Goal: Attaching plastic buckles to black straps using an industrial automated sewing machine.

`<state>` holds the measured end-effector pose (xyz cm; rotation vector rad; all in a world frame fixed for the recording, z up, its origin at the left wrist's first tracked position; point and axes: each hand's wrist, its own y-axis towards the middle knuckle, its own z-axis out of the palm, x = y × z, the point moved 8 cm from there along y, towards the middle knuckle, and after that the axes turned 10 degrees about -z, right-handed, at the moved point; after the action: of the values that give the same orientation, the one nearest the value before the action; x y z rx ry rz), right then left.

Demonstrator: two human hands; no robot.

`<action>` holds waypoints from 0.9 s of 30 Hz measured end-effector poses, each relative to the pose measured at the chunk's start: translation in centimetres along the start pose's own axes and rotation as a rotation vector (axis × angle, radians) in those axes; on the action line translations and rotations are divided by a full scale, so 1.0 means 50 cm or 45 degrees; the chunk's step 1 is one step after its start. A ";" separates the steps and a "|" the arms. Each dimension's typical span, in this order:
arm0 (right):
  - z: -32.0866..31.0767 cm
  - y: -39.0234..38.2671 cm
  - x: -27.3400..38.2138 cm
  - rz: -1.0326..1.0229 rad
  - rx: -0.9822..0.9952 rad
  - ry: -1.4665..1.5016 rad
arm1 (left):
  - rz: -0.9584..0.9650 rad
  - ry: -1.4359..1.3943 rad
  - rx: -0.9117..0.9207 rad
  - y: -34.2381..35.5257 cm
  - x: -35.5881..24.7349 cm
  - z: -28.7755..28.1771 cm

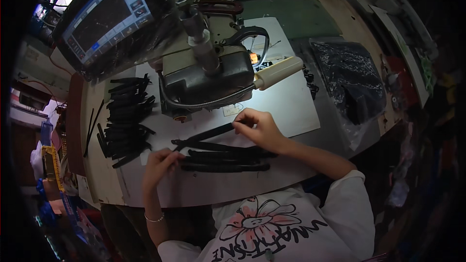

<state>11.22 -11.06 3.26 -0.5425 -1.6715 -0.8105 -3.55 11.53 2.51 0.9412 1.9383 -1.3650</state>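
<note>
A narrow black strap (211, 133) lies slantwise below the sewing machine head (208, 80), its right end raised toward the lamp light. The thumb and fingers of my right hand (262, 128) pinch that upper right end. At the strap's lower left end, my left hand (162, 164) is closed, fingertips pressed together on dark material; exactly which edge they grip is too dark to make out. Just nearer to me, several more black straps (225, 168) lie side by side, close to the left fingertips. They look like flat fabric tubes.
Left of the machine is a heap of black straps (126, 121). A lit control screen (104, 17) stands at the upper left. A cream cylindrical handle (279, 73) juts out right of the machine head, above a white sheet (301, 111). Farther right lies a clear plastic bag (349, 82) with black contents.
</note>
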 end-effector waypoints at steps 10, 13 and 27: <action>-0.043 -0.024 -0.042 0.046 -0.093 -0.365 | 0.827 0.461 -0.087 0.079 -0.215 0.237; -0.054 -0.026 -0.031 -0.002 -0.120 -0.398 | 0.491 0.237 0.117 0.147 -0.162 0.272; -0.263 0.131 -0.087 -0.164 -0.128 -0.917 | 0.830 0.617 -0.262 0.114 -0.179 0.271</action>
<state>25.58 -16.39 2.11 -0.8724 -2.3483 -0.8487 7.11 -1.98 2.32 1.7161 1.7906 -0.5854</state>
